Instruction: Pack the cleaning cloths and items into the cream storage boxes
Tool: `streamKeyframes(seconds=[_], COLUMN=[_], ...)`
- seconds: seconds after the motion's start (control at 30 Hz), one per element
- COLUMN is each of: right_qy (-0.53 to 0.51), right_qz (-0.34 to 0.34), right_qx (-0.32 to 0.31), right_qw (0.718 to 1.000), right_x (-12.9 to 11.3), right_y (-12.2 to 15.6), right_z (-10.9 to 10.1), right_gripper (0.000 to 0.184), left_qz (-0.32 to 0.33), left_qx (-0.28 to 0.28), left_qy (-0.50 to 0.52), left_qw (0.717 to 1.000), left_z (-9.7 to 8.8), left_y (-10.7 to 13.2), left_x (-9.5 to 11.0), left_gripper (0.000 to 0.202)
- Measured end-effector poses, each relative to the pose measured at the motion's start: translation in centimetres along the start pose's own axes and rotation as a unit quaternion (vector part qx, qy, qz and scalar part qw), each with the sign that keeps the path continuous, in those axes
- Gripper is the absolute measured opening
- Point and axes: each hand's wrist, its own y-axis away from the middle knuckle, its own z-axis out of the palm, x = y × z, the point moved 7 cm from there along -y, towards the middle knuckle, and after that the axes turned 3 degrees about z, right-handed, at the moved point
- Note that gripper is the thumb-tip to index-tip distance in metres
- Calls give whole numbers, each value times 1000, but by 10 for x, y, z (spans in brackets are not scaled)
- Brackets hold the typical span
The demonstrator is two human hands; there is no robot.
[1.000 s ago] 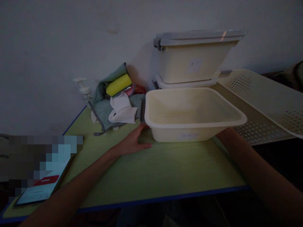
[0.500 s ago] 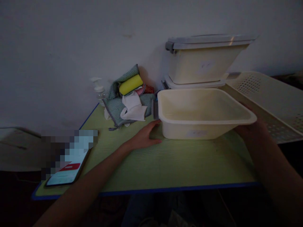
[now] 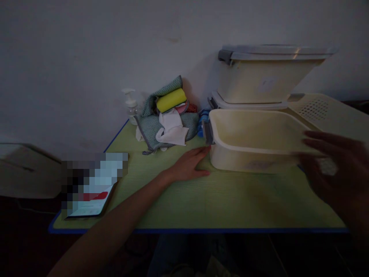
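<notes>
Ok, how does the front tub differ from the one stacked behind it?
The front tub is open and sits on the table; the back tub wears a grey lid and rests higher, on another container. Both are cream plastic.

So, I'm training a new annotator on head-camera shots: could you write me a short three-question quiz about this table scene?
1. True or false: the open cream plastic tub has a lid on it.
2. The left hand is: A) flat on the green table beside that tub; B) inside the tub; C) lifted in the air.
3. What lies on top of the crumpled grey-green cloth?
Key: 1 false; 2 A; 3 a yellow rectangular sponge.
</notes>
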Motion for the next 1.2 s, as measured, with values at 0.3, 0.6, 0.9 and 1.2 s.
streamKeyframes(seconds=[0.3, 0.6, 0.9, 1.2], right_qy=[0, -31, -2, -71], right_qz=[-144, -133, -144, -145], right_qx=[-76, -125, -110, 15], right_qw=[987, 983, 984, 987], right_x=[-46, -33, -23, -79], right_y=[-16, -19, -11, -31], right_z=[18, 16, 17, -7], right_gripper=[25, 29, 33, 25], left_qz=[4, -7, -23, -28], left_qx=[-2, -6, -21, -18], left_qy=[-23, -44, -53, -53], left_qw=[1000, 999, 998, 998], left_z=[-2, 0, -1, -2], left_y=[2, 4, 3, 3], left_x=[6, 5, 7, 7], left_gripper=[74, 70, 68, 67])
